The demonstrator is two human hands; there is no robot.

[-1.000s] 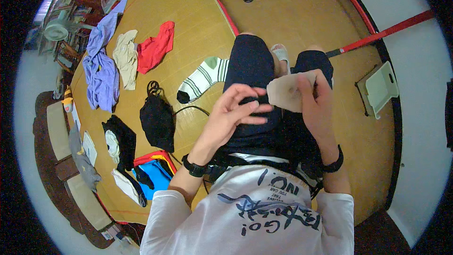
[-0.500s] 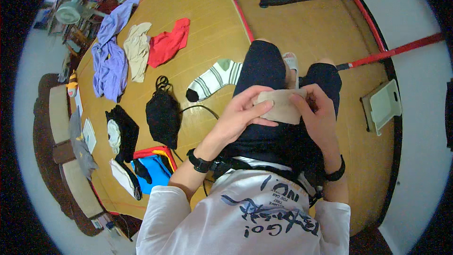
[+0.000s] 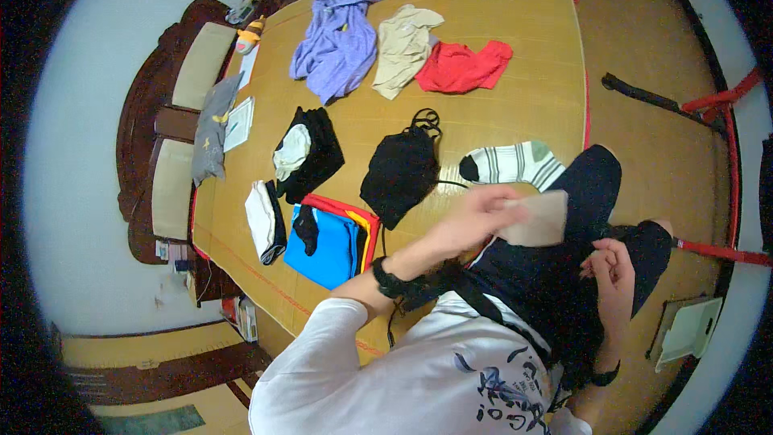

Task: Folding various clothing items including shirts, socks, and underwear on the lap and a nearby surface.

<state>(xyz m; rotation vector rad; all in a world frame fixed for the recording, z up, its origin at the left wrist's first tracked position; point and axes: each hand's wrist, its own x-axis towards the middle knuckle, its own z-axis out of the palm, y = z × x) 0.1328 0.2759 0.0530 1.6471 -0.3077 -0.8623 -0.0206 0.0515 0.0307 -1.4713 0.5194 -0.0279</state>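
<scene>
My left hand (image 3: 483, 213), slightly blurred, pinches the edge of a small folded beige cloth (image 3: 538, 220) above my dark-clad thighs. Free of the cloth, my right hand (image 3: 610, 270) hovers over my lap with loosely bent fingers and nothing visible in it. A white sock (image 3: 509, 164) with green-grey stripes and a black toe lies just beyond my left hand. To the left of that sock is a black cloth bundle (image 3: 401, 171) with thin straps. A neat pile of blue, yellow and red folded clothes (image 3: 328, 251) carries a small black piece (image 3: 306, 229).
Folded black clothes (image 3: 322, 153) with a pale bunched piece (image 3: 291, 151) and a folded white-and-dark item (image 3: 262, 221) lie left on the mat. Farther off are loose purple (image 3: 338, 48), beige (image 3: 407, 44) and red garments (image 3: 463, 67). A white tray (image 3: 691, 329) stands at right.
My right hand has let go of the beige cloth, which my left hand now holds alone. The view has swung left, showing more of the headboard side.
</scene>
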